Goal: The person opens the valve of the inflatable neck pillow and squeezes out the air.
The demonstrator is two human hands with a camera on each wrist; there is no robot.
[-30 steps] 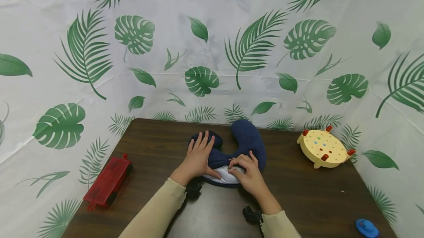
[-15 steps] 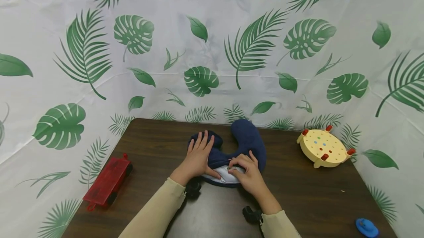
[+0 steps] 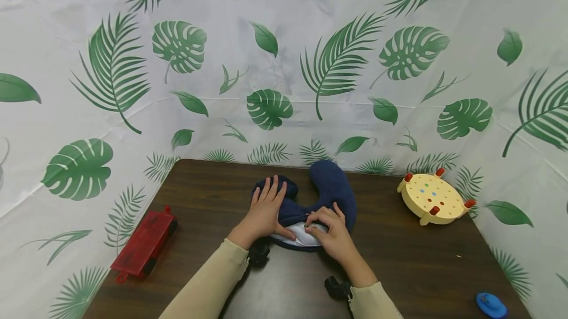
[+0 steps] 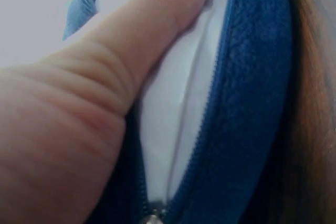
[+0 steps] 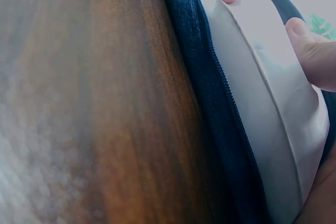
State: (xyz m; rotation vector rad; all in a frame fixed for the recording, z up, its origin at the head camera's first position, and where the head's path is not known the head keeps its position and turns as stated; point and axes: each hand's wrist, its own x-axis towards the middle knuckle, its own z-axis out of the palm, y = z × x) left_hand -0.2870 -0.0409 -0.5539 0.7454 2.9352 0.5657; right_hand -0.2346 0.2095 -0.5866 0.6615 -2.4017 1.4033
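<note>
A navy U-shaped neck pillow (image 3: 335, 186) lies on the table, its zipper (image 5: 231, 95) undone along the near curve. White inner lining (image 4: 168, 114) shows in the gap. My left hand (image 3: 265, 210) rests on the pillow's left side with fingers spread; its thumb lies on the lining. At the left end of the gap sits a metal zipper pull (image 4: 154, 219). My right hand (image 3: 333, 232) is at the right part of the gap, thumb and index finger curled together on the pillow at the upper edge of the gap. What lies between these fingertips is mostly hidden.
A red toy wagon (image 3: 145, 244) lies at the table's left edge. To the right is a round cream toy piece (image 3: 432, 198) with red-tipped legs turned up. A small blue object (image 3: 491, 305) lies near front right. Behind the brown table (image 3: 399, 269) hangs a leaf-print cloth (image 3: 284, 62).
</note>
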